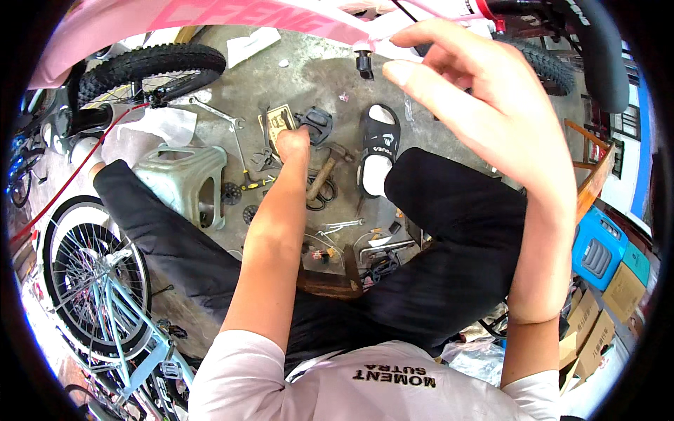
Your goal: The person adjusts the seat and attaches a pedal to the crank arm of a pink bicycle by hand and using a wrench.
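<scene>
Seated over scattered tools, a person is resting the left hand (293, 145) low beside a yellow packet (279, 125) and a black pedal (317, 126); its fingers are hiding any grip, so I cannot tell. Keeping clear of the hammer (321, 178) just right of that hand seems wise. The right hand (484, 105) is hovering, thumb and fingers parted, near a black clip (364, 65) under the pink frame (274, 21). Beyond the right forearm, a blue case (599, 247) and cardboard boxes (625, 293) are standing, contents hidden from view.
</scene>
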`<state>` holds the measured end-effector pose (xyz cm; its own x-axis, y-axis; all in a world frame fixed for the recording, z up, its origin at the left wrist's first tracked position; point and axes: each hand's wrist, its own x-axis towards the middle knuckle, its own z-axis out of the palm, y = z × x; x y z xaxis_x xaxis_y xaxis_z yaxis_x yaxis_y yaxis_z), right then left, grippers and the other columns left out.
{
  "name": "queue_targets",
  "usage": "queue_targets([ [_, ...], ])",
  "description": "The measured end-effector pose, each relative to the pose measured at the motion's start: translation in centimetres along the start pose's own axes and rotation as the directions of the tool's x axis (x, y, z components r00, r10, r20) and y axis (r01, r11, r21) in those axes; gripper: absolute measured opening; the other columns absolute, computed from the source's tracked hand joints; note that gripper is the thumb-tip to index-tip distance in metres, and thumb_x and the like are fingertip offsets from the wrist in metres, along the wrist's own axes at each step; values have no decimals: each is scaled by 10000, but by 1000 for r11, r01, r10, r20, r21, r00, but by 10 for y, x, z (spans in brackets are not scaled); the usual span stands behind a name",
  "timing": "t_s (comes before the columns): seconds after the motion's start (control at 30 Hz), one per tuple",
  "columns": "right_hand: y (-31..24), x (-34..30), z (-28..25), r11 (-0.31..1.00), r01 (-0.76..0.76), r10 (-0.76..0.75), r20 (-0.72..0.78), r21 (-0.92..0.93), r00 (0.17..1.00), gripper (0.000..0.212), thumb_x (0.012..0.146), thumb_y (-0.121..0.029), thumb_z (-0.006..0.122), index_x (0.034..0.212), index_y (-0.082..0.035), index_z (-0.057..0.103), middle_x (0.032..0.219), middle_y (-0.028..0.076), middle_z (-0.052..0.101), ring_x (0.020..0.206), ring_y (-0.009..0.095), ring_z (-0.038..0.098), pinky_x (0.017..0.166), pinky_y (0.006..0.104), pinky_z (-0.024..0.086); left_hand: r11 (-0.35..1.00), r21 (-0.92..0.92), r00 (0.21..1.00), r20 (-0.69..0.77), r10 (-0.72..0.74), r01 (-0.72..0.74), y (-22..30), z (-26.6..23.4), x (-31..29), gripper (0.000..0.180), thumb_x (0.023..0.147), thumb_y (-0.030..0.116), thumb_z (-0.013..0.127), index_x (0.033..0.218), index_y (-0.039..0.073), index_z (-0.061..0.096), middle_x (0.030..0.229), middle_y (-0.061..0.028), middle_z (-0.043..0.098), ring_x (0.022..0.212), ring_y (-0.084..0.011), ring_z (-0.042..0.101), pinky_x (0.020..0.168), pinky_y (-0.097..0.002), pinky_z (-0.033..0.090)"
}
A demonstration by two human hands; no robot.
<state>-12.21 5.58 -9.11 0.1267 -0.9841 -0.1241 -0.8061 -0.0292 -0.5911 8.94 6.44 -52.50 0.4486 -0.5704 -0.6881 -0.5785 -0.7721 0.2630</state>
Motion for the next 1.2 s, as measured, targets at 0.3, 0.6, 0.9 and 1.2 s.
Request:
queue_targets([
  [0.3,5,-4,10,959,232,-196,208,-163,958,591,853,-470,735,1289,-84,632,1072,141,684,1007,318,672,870,425,526,674,-279,721,-401,566,-684,30,-159,-170,278,825,222,792,934,-9,683,623,-60,555,563,-178,531,595,-358,471],
  [0.6,-61,-24,33,696,716,-717,-67,-49,693,486,653,-118,839,1123,-116,716,1046,42,709,1009,277,661,850,402,543,204,-131,228,-782,580,-970,15,-242,-269,250,790,-5,808,1000,-8,671,609,68,407,537,-26,339,508,-215,309],
  [0.9,-79,-38,50,670,742,-727,-189,16,660,425,674,-125,845,1086,-98,742,978,59,714,928,288,680,806,402,545,239,-283,371,-726,580,-929,-3,-269,-293,276,784,50,813,1009,43,654,585,4,422,506,-135,419,516,-317,388],
  [1.2,-77,-37,48,671,733,-699,-233,114,676,379,714,-121,848,1075,-66,746,923,82,726,876,287,680,771,383,541,198,-341,391,-718,576,-919,6,-273,-310,250,809,-4,778,1032,-9,664,629,53,383,550,-51,342,521,-243,320],
])
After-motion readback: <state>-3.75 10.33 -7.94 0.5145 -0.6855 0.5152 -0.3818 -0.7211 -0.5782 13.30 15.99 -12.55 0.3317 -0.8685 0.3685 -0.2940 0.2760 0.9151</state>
